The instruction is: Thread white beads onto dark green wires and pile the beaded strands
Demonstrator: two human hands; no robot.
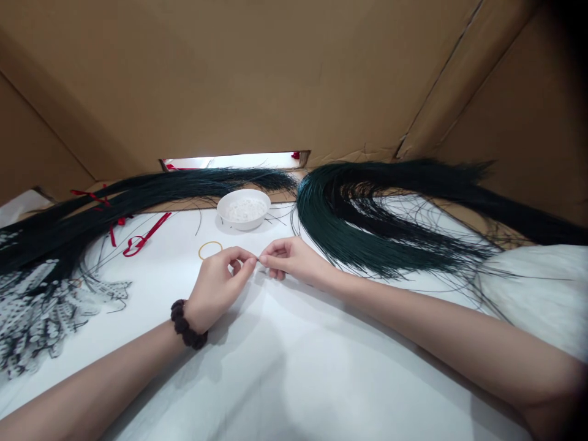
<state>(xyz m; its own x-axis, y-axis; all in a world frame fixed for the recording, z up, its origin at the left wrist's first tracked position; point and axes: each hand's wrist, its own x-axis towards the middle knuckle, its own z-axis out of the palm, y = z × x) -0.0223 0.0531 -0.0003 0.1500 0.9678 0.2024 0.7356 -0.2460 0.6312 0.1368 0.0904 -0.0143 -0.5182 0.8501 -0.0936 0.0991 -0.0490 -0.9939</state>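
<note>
My left hand (223, 282), with a dark scrunchie (187, 326) round its wrist, pinches thumb against forefinger over the white table. My right hand (294, 260) meets it fingertip to fingertip, also pinched. Between the tips a tiny dark bit shows, too small to name. Just behind the hands stands a white bowl (244, 209) of small whitish pieces. A yellow ring-shaped band (210, 250) lies beside my left knuckles, partly covered by them. To the right of my right hand curves a thick bundle of dark green strands (321, 226).
Cardboard walls (229, 79) close in the back and sides, with a slot low in the back one. More dark strands (151, 187) lie at left, with white-tipped ends (50, 306) and a red ribbon (147, 236). A whitish plastic bundle (537, 294) sits at right.
</note>
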